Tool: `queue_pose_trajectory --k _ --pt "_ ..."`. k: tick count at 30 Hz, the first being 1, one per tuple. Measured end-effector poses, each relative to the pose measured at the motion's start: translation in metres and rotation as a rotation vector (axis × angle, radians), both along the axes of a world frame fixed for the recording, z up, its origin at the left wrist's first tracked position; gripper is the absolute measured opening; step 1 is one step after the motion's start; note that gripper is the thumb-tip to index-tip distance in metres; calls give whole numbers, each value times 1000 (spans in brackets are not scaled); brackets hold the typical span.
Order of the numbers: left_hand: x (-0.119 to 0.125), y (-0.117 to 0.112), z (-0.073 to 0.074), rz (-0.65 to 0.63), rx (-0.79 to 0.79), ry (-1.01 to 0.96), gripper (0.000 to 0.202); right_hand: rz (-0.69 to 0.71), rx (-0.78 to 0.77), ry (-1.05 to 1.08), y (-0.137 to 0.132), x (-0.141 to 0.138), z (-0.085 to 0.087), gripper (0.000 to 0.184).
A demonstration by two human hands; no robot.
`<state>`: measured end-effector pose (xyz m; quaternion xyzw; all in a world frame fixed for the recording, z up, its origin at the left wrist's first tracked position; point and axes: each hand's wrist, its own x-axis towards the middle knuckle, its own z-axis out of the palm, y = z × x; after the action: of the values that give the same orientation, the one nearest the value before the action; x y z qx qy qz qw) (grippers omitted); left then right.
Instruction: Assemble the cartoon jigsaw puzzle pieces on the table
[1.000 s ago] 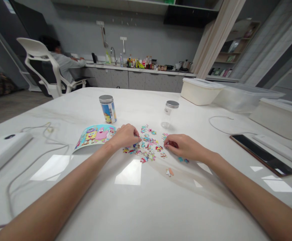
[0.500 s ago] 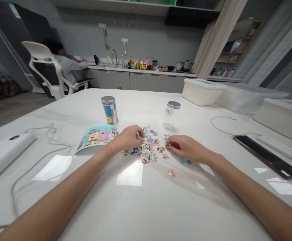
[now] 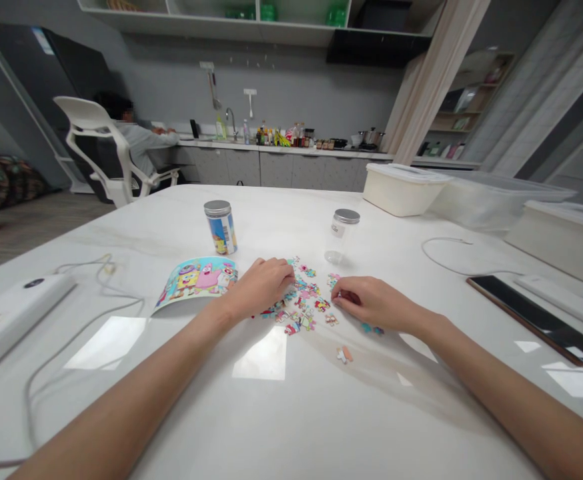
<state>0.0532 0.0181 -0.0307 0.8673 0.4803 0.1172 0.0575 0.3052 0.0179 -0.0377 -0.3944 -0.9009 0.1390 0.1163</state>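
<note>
A loose pile of colourful jigsaw puzzle pieces [image 3: 305, 293] lies on the white table. My left hand [image 3: 264, 285] reaches over the pile's left side, fingers curled down among the pieces; what its fingertips hold, if anything, is hidden. At the pile's right edge rests my right hand [image 3: 366, 300], its fingers pressed together in a pinch, with no piece visible in them. A few blue pieces [image 3: 371, 329] lie beneath its wrist side. Nearer me is a small orange and white cluster of pieces [image 3: 344, 354]. Left of the pile, a curved cartoon picture sheet [image 3: 199, 279] lies flat.
Behind the sheet stands a cartoon-labelled jar [image 3: 220, 228]; a clear jar with a metal lid [image 3: 342, 237] stands behind the pile. To the right are a phone [image 3: 536, 319] and plastic boxes [image 3: 404, 189]. A white device [image 3: 19, 317] with cables lies left. A person sits beyond the table.
My left hand has shifted slightly right, and its fingers have turned down into the pieces. The right hand stays at the pile's edge. The view has tilted up a little.
</note>
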Motion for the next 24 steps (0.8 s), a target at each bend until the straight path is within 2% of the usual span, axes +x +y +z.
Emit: queue_pose_trajectory --k 3,7,13,19,24 --pt "2 -2 0 12 -22 -142 24 8 3 8 0 0 1 16" --pt "6 -11 0 -40 -118 -351 24 15 -6 63 -3 -4 1 16" --pt "16 -28 3 -54 -334 -551 14 0 -345 366 -12 -17 1 17" --pt "20 -29 5 -90 -346 -617 14 -13 -559 539 -14 -21 3 14" --pt "22 -29 3 -18 -390 -729 9 -45 -695 628 -15 -24 7 19"
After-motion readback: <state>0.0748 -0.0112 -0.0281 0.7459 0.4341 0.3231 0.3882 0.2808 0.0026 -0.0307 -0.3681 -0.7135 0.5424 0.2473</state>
